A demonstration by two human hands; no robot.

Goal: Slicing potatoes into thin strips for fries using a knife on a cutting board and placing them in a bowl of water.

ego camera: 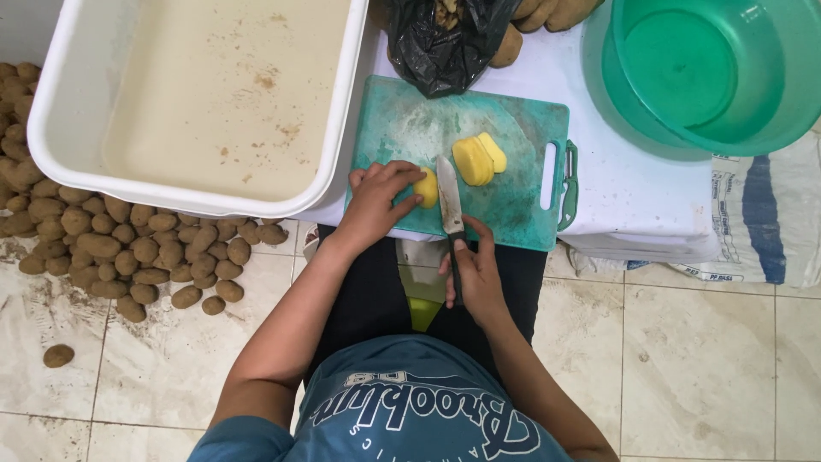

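Note:
A teal cutting board (513, 201) lies on a white surface in front of me. My left hand (376, 201) presses a peeled yellow potato piece (427, 187) onto the board. Held in my right hand (473, 272) is a knife (448, 197); its blade rests just right of that piece. A few cut yellow potato slices (477, 159) lean together further right on the board.
A large white tub (103, 162) stands at the left. A green basin (710, 68) sits at the top right. A black plastic bag (445, 38) lies behind the board. Several unpeeled brown potatoes (128, 248) are piled on the tiled floor at left.

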